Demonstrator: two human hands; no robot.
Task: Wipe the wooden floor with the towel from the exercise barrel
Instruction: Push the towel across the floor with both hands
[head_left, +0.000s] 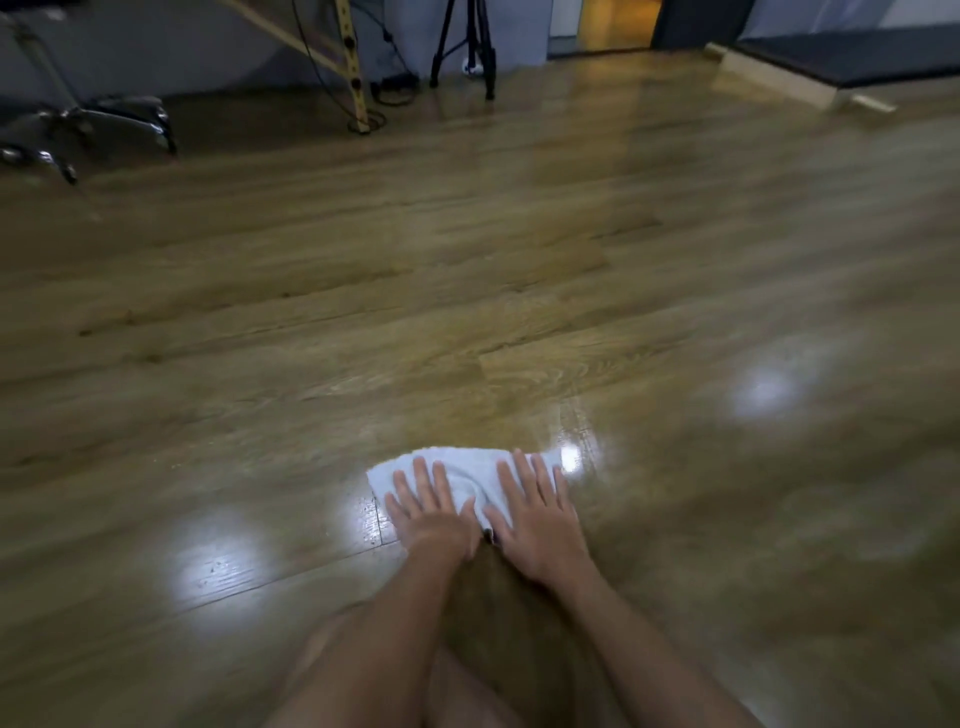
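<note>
The floor (467, 270) stretches away ahead of both hands, mostly bare boards. The towel (467, 475) lies flat under them, its long axis running left to right across the line of reach. The left hand (434, 506) and right hand (535, 512) press it side by side, fingers straight, gripping nothing, equally near.

Both hands, left (434, 512) and right (537, 514), lie flat, fingers spread, arms outstretched

Hidden, cropped, blurred
Towel (470, 470) middle covered by both hands; tripod (467, 47) top cropped; chair base (88, 127) blurred, partly cut off.
</note>
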